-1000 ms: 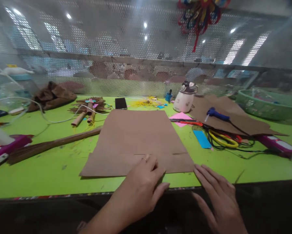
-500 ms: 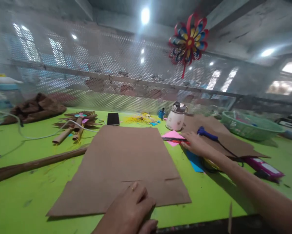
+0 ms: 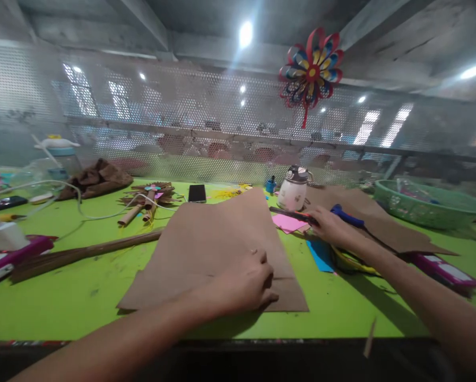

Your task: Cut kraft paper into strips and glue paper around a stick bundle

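Observation:
A sheet of brown paper [image 3: 198, 239] lies before me on the green table, its far right corner bent upward. My left hand [image 3: 253, 278] is over the right part of the sheet, closed with curled fingers that seem to grip it; the fingertips are partly hidden. My right hand [image 3: 327, 225] is closed on a pair of scissors [image 3: 288, 213], whose dark blades point left above a pink paper square [image 3: 287, 224]. Blue paper [image 3: 320, 255] lies just below the right hand. A blue-handled tool [image 3: 347, 216] with a dark cord is right of it.
A white bottle [image 3: 292, 191] stands behind my right hand, with a green basket [image 3: 429, 207] farther right. Magenta power strips [image 3: 444, 269] lie at both sides. A rolled brown paper strip [image 3: 86, 252], a paper craft piece [image 3: 152, 199] and a phone [image 3: 197, 193] are leftward.
My left hand has moved right and away from me over the sheet, whose far corner has risen. The right hand has lifted the scissors slightly off the pink paper. The view has shifted left.

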A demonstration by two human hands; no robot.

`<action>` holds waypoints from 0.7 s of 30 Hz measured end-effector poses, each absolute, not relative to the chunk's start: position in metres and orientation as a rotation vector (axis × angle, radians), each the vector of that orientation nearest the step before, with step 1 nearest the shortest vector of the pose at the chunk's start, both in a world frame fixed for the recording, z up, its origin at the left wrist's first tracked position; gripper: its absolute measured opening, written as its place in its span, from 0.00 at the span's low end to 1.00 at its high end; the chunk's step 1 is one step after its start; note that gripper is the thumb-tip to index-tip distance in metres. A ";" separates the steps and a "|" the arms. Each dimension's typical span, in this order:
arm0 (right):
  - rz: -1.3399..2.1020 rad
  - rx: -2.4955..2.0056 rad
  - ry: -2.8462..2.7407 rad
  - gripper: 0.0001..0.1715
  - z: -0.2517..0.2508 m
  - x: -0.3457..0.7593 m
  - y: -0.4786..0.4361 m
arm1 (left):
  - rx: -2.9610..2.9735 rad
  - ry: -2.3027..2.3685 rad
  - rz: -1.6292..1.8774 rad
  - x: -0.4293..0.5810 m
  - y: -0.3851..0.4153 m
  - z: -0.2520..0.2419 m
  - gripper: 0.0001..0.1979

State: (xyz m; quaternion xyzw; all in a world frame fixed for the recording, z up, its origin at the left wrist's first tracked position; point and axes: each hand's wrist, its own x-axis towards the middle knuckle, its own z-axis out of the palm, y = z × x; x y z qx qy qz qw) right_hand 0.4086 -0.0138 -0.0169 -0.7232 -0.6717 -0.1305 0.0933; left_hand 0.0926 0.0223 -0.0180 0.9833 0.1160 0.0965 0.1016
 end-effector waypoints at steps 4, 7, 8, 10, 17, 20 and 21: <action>-0.333 -1.974 -1.707 0.17 0.000 0.408 -0.024 | 2.819 0.398 0.294 0.096 0.020 -0.029 0.14; -0.074 -1.747 -1.317 0.21 0.011 0.399 -0.028 | 2.763 0.422 0.290 0.097 0.020 -0.032 0.15; 0.031 -1.661 -1.228 0.23 0.014 0.395 -0.031 | 2.760 0.422 0.297 0.097 0.020 -0.032 0.16; 0.190 -1.601 -1.161 0.25 0.018 0.383 -0.041 | 2.760 0.421 0.312 0.098 0.020 -0.032 0.17; 0.080 -1.938 -1.909 0.26 -0.016 0.356 -0.106 | 2.684 0.426 0.356 0.100 0.022 -0.036 0.09; -0.090 -2.026 -2.012 0.23 -0.041 0.355 -0.130 | 2.685 0.373 0.476 0.100 0.023 -0.042 0.06; -0.116 -2.058 -2.030 0.22 -0.046 0.353 -0.137 | 2.691 0.362 0.505 0.100 0.023 -0.043 0.06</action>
